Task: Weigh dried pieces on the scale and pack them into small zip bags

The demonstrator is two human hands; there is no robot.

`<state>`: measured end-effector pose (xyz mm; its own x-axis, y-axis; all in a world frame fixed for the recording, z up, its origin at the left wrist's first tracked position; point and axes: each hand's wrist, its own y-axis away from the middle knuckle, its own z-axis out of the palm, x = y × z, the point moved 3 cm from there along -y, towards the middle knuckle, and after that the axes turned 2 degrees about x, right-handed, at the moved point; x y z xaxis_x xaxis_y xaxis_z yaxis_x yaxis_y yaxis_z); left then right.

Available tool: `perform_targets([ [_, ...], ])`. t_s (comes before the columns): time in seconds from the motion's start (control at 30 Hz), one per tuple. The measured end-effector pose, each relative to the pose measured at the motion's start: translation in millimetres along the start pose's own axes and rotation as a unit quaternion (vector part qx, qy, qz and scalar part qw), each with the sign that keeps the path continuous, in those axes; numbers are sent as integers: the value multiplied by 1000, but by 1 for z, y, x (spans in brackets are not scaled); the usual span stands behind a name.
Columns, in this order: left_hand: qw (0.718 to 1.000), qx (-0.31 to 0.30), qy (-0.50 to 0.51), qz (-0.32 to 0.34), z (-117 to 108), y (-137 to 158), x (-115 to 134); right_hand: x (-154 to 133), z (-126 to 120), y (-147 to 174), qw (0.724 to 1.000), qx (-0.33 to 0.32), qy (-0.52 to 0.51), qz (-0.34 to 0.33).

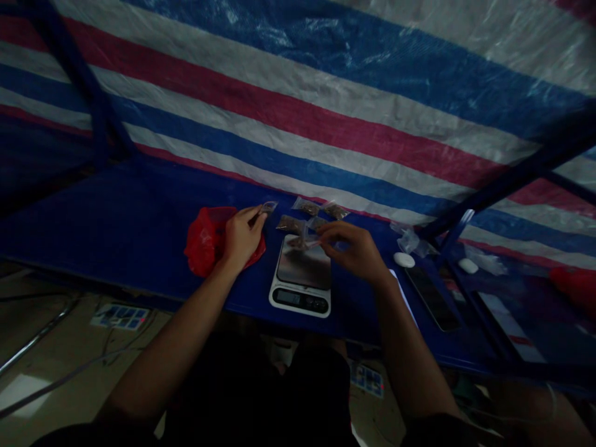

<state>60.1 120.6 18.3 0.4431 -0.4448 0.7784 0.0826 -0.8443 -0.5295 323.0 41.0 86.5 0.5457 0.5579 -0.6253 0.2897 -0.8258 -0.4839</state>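
My right hand (351, 247) pinches the edge of a small clear plastic bag (300, 242) with brown contents, over the steel plate of a white kitchen scale (302, 273). Dim light hides the digits on its display. My left hand (243, 234) is closed around a small clear plastic item (269, 207), its kind hard to make out, left of the scale and higher up. A crumpled red plastic bag (202, 245) lies beneath and beside that hand. Behind the scale are several filled small bags (291, 224), close to my right fingers.
To the right lie a white oval object (403, 259), crumpled clear plastic (410, 241) and a dark phone (433, 298). Blue frame bars (470, 205) rise at both sides. A striped tarp (279, 112) hangs behind the blue table (116, 230). Power strips (120, 316) rest on the floor.
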Motion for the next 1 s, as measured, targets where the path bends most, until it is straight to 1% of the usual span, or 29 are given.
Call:
perform_targets([
  [0.07,1000,-11,-5,1,1,1,0,3,1,15,999,-40,17,-5],
  [0.13,1000,-16,-8,2,2,1,2,6,-1,25,997,-62,48,-2],
  [0.2,1000,-15,-10,0,1,2,3,6,-10,28,996,-51,67,-2],
  [0.23,1000,-13,-12,-1,1,1,4,5,-16,28,997,-31,69,-5],
  [0.3,1000,-10,-19,-4,0,1,5,5,-30,23,997,38,67,-12],
  [0.37,1000,-3,-22,-6,-1,1,6,10,-43,16,987,140,75,-3],
  [0.43,1000,8,-20,-7,-2,0,6,25,-49,10,965,250,73,30],
  [0.47,1000,12,-19,-6,-2,0,6,35,-50,8,948,308,64,51],
  [0.5,1000,16,-18,-3,-2,0,6,45,-47,7,933,349,56,72],
  [0.53,1000,19,-17,1,-3,0,6,55,-42,7,923,369,52,97],
  [0.6,999,26,-17,8,-3,-1,6,69,-28,7,923,358,43,137],
  [0.7,999,40,-27,11,-4,-1,5,72,-8,8,930,332,45,150],
  [0.83,998,60,-33,16,-4,-1,4,60,6,10,944,303,46,119],
  [0.93,997,77,-18,22,-5,-2,3,54,8,12,951,293,56,80],
  [1.0,996,82,-10,25,-5,-2,3,51,8,13,953,290,59,67],
])
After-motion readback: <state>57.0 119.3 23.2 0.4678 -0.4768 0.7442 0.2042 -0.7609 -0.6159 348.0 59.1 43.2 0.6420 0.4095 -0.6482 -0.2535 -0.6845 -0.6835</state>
